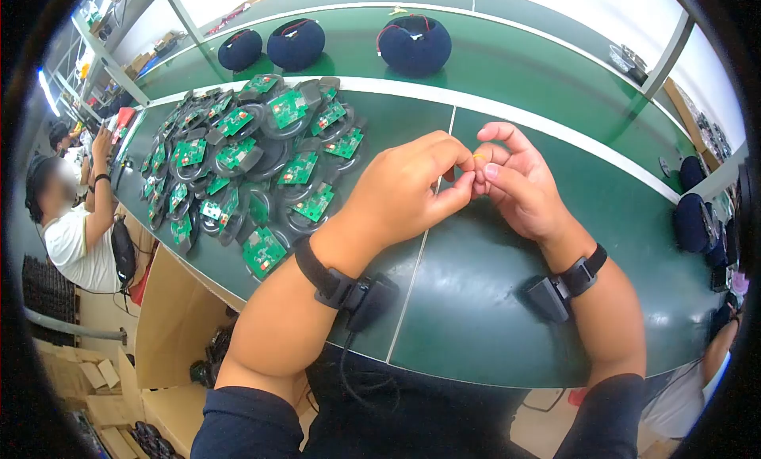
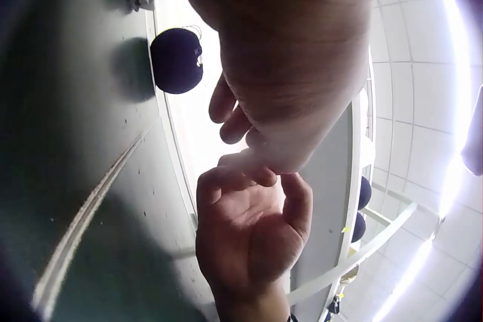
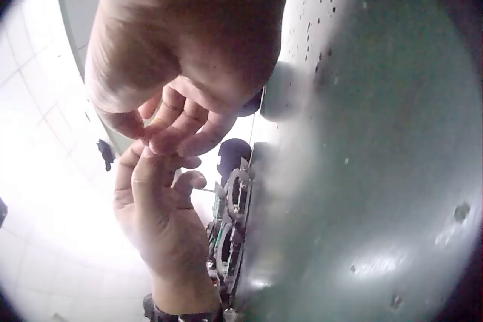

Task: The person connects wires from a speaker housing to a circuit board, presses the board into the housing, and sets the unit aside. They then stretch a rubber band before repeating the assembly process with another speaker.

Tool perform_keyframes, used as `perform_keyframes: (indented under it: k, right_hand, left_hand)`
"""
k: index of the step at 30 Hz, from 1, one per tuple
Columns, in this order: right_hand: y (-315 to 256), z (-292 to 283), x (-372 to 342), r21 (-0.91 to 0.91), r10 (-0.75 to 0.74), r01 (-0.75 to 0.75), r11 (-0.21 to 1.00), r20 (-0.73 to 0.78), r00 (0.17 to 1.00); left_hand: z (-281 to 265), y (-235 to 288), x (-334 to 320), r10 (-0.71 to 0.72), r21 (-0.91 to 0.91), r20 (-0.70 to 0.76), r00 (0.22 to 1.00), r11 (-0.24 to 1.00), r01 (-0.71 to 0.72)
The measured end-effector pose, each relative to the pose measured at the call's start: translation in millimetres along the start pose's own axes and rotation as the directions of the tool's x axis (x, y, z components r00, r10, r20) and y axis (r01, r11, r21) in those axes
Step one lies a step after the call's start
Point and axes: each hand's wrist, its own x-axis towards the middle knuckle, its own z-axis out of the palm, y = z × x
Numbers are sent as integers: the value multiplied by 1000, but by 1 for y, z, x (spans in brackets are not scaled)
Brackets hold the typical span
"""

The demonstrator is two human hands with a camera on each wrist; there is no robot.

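Observation:
In the head view, my left hand and right hand meet fingertip to fingertip above the green bench. A small, thin yellow thing shows where they meet, pinched between thumbs and forefingers; its kind I cannot tell. The right palm is turned up, with its outer fingers loosely bent. From the left wrist view, the right hand appears below the left, whose fingers cover the pinch. From the right wrist view, the left hand reaches up to the right fingertips. Black wrist straps with small devices sit on both forearms.
Black round parts bearing green circuit boards are heaped left on the bench. Dark round fabric-covered shells with wires stand behind a white ledge; more sit at right. A cardboard box stands below left. Another person works at left.

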Motion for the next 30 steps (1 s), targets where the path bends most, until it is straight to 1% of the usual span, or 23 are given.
perform_keyframes:
  k: [2, 3, 5, 8, 11, 16, 18, 19, 21, 22, 23, 24, 25, 27, 28, 30]
  right_hand:
    - [1, -2, 1, -118, -25, 26, 993, 18, 1000]
    - [1, -2, 1, -114, -23, 25, 993, 16, 1000]
    - [1, -2, 1, -165, -22, 25, 986, 22, 1000]
    - [4, -2, 2, -188, -30, 34, 982, 22, 999]
    - [6, -5, 3, -181, -2, 8, 984, 33, 999]
    - [7, -4, 4, -172, 1, 3, 985, 21, 1000]
    - [7, -5, 5, -159, 1, 1, 987, 10, 1000]
    - [6, -4, 5, -157, 1, 0, 988, 9, 1000]
    - [4, -2, 4, -111, 25, -29, 993, -36, 999]
    - [3, -3, 4, -112, 23, -27, 993, -37, 999]
    - [2, -4, 4, -55, 33, -36, 998, -50, 998]
    - [1, -5, 4, 3, 44, -44, 999, -62, 997]
    - [0, -5, 3, 1, 41, -41, 999, -63, 997]
    - [-1, -5, 3, 83, 58, -54, 995, -44, 997]
    - [-1, -5, 4, 83, 55, -52, 995, -41, 998]
    - [0, -5, 3, 67, 66, -63, 996, -32, 997]
  left_hand:
    - [-1, -2, 0, 17, 28, 14, 1000, 999, -18]
    - [-1, -2, 0, 37, 55, 27, 999, 998, -39]
    - [-1, -2, 1, 29, 56, 41, 999, 998, -31]
    - [0, -4, 0, 7, 55, 65, 998, 998, -11]
    - [1, -4, -1, -9, 66, 83, 996, 998, 3]
    - [2, -5, -1, -32, 69, 118, 993, 997, 24]
    - [2, -6, -1, 16, 83, 89, 996, 996, -23]
    - [2, -5, -1, 15, 82, 92, 996, 996, -23]
    - [1, -2, -1, -70, 28, 73, 995, 997, 68]
    - [2, -3, -1, -68, 29, 74, 995, 997, 66]
    - [2, -5, -2, -180, -109, 41, 983, 977, 184]
    - [3, -6, -2, -293, -247, 25, 956, 925, 290]
    - [2, -8, -2, -289, -246, 26, 957, 926, 287]
    - [1, -10, -2, -354, -301, 98, 930, 880, 367]
    - [4, -13, -3, -327, -319, 100, 940, 884, 341]
    - [4, -9, -3, -329, -331, 125, 936, 876, 352]
